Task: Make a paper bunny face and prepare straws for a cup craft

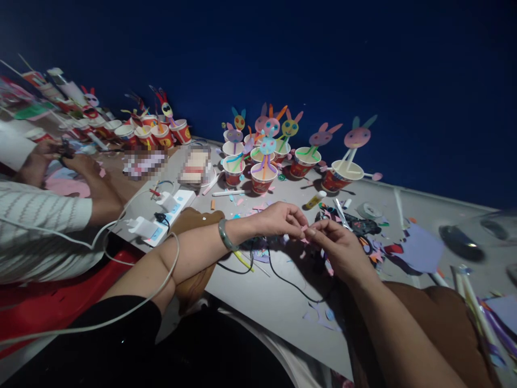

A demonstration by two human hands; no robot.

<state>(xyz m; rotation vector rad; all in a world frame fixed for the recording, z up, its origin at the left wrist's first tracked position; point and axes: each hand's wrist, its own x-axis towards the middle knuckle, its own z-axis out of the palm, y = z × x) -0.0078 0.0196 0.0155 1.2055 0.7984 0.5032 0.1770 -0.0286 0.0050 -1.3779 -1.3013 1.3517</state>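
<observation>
My left hand (pixel 283 220), with a bangle (pixel 226 235) on its wrist, is pinched closed above the table. Its fingertips meet those of my right hand (pixel 343 245), which is closed in a pinch too. Between them shows a small piece of pink paper (pixel 304 230), mostly covered by the fingers. Just beyond the hands lie a yellow glue stick (pixel 315 200) and scissors (pixel 341 213). Paper cups (pixel 263 178) carrying paper rabbit heads (pixel 357 138) stand farther back. Scattered paper scraps (pixel 375 250) surround the right hand.
A white power strip (pixel 172 215) with plugs and cables sits left of my forearm. At far left, a co-worker's hands (pixel 81 167) work near pink paper (pixel 67 186). More red cups (pixel 161 134) line the back. Purple paper (pixel 420 248) and a tape roll (pixel 367 210) lie right.
</observation>
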